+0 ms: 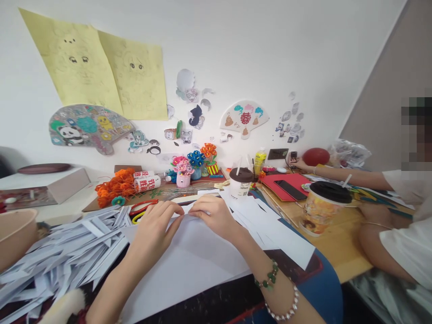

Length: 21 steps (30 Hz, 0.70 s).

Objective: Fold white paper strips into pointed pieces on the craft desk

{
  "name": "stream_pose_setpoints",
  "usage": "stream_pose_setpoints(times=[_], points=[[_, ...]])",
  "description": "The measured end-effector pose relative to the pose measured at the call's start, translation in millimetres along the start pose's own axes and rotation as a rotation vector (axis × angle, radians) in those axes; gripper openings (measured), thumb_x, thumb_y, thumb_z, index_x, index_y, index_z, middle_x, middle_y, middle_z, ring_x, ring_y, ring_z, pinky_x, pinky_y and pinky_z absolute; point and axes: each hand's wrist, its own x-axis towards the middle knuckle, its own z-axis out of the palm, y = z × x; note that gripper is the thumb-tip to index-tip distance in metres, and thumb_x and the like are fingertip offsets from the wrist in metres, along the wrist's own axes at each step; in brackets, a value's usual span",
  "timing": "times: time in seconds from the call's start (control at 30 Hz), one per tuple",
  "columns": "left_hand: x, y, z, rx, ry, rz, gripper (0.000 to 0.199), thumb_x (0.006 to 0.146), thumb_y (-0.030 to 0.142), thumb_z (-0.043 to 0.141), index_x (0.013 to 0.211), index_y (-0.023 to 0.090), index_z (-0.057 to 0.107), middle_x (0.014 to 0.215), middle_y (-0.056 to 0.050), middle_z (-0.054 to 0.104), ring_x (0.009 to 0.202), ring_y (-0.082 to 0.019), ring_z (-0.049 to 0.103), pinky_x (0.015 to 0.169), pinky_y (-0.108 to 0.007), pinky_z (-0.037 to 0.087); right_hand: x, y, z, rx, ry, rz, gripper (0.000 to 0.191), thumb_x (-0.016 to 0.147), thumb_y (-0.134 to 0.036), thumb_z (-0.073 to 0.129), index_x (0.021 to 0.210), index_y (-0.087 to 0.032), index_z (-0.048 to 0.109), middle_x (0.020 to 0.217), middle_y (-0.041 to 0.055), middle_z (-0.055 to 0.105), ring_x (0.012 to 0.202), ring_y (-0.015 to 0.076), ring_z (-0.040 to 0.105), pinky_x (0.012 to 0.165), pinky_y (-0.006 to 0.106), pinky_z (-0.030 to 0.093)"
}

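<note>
A large white sheet of paper (189,261) lies in front of me on the dark, blue-edged mat. My left hand (160,218) pinches its far edge between thumb and fingers. Close beside it, my right hand (214,213) pinches the same edge, the fingertips of both hands almost touching. The exact fold at the fingertips is too small to make out. To the left of my left hand lies a big heap of folded white paper strips (64,256). Scissors with red and yellow handles (141,209) sit just behind my left hand. More white sheets (270,229) spread out to the right.
A white lidded cup with a straw (240,184) stands behind my right hand. A larger patterned cup (322,211) is on the wooden table, near a phone (289,190) on a red folder. Crocheted flower pots (184,180) line the wall. At right, another person's arm (354,175) reaches across.
</note>
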Motion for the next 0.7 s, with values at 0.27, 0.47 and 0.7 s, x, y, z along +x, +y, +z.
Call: stream_pose_setpoints(times=[0.27,0.47,0.7], points=[[0.3,-1.3,2.4,-0.005,-0.018,-0.022,0.01,0.093,0.027,0.047,0.089,0.021,0.055,0.088,-0.001,0.064,0.082,-0.02,0.057,0.073,-0.033,0.035,0.6,-1.6,0.1,-0.01,0.002,-0.025,0.017,0.089,-0.017,0.061,0.077,-0.02,0.073,0.077,0.0027,0.071,0.075,0.0161,0.064,0.072,0.03,0.051],[-0.1,-0.2,1.5,-0.006,-0.012,-0.024,0.009,0.092,0.025,0.047,0.088,0.021,0.054,0.087,0.0,0.063,0.081,-0.02,0.056,0.074,-0.033,0.034,-0.6,2.4,0.3,-0.03,0.002,-0.03,0.019,0.09,-0.018,0.059,0.078,-0.02,0.074,0.077,0.0034,0.072,0.075,0.0164,0.064,0.071,0.03,0.05],[1.5,4.9,-1.0,0.001,-0.017,-0.033,0.012,0.092,0.024,0.043,0.087,0.021,0.054,0.087,-0.002,0.064,0.081,-0.019,0.056,0.072,-0.032,0.035,-2.3,4.1,-1.1,-0.018,0.004,-0.029,0.02,0.09,-0.019,0.059,0.077,-0.022,0.074,0.079,0.0032,0.072,0.076,0.017,0.064,0.072,0.031,0.05]])
